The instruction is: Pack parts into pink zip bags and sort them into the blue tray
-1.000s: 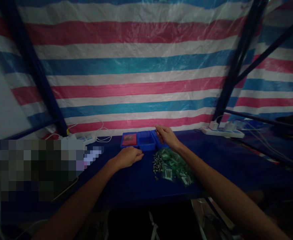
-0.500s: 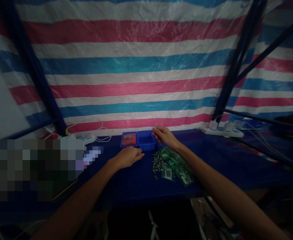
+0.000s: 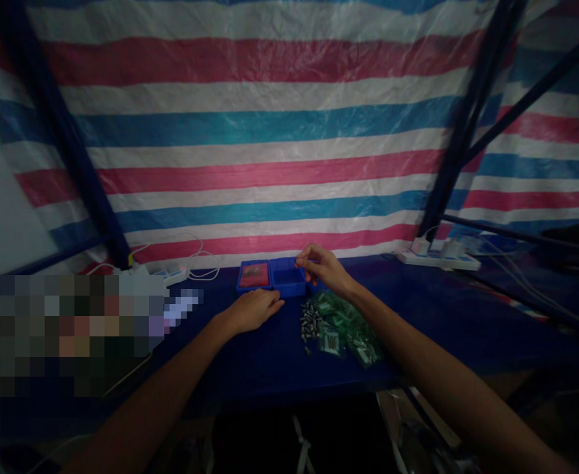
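Observation:
My right hand is raised above the right side of the middle blue bin, thumb and fingertips pinched together. Whatever is between them is too small and dark to make out. On the blue table my left hand lies flat, fingers stretched to the right, in front of the bins and holding nothing. A second blue bin on the left has a red packet in it. Below my right hand are a pile of small loose metal screws and several green-tinted plastic bags of small parts.
White power strips stand at the back right and back left, with loose cables. A blue frame post rises on the right. Striped sheeting hangs behind the table. The left end is blurred out by large pixels.
My right hand has shifted slightly left, over the middle bin, with its fingertips still together. My left hand has stayed almost in place.

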